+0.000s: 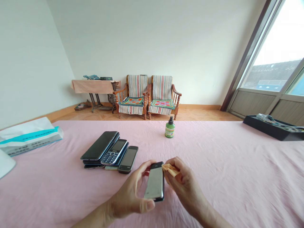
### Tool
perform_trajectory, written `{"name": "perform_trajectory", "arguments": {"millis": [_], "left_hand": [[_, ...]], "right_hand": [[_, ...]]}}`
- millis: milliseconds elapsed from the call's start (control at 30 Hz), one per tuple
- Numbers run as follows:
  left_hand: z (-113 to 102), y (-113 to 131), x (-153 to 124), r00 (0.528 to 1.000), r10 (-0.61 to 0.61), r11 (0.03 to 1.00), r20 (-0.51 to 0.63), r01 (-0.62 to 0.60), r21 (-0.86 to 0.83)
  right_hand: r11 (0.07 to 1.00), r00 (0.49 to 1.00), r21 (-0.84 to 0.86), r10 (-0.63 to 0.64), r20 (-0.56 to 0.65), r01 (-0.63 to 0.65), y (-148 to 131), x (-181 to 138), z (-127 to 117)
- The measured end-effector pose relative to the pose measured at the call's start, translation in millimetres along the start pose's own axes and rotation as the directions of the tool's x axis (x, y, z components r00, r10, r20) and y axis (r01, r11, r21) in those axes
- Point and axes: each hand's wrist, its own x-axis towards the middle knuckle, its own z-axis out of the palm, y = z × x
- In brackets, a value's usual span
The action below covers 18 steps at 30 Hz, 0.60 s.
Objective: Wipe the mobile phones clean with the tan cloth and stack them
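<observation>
My left hand [131,191] grips a mobile phone [155,183] by its edges, thumb at the near end and fingers along the far left side. The phone is black at its top with a pale, shiny face, tilted toward me above the cloth. A crumpled yellow-orange wiping cloth [171,170] is pinched in my right hand [184,182], touching the phone's upper right edge. Left of my hands lie stacked phones, with a black smartphone [101,145] on top, a keypad phone [114,152] beside it, and a dark slim phone [128,159] nearest my left hand.
A green spray bottle [170,128] stands upright beyond my hands on the pink tablecloth [213,164]. A black tray [273,127] with cables sits at far right. A tissue pack [30,139] lies at left. Two wooden chairs [163,95] stand against the wall.
</observation>
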Motion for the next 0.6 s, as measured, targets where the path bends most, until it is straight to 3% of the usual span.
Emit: {"name": "perform_trajectory", "arguments": {"millis": [133, 233, 300, 433, 600], "left_hand": [[5, 0, -2, 0.989, -0.017, 0.958, -0.144, 0.057, 0.282], [12, 0, 0, 0.953, 0.029, 0.847, -0.301, 0.136, 0.514], [16, -3, 1, 0.936, 0.054, 0.771, -0.347, 0.181, 0.61], [16, -11, 1, 0.949, 0.038, 0.674, -0.313, 0.207, 0.709], [10, -15, 0, 0.966, 0.029, 0.642, -0.258, 0.18, 0.745]], "right_hand": [[0.987, 0.992, 0.113, 0.106, 0.065, -0.113, 0, -1, 4], [0.955, 0.97, 0.185, 0.213, 0.121, -0.233, 1, -3, 7], [0.951, 0.96, 0.151, 0.256, 0.115, -0.271, 5, -3, 7], [0.964, 0.961, -0.018, 0.267, 0.063, -0.267, 9, -2, 3], [0.958, 0.985, -0.256, 0.155, 0.07, -0.133, 4, -1, -5]]}}
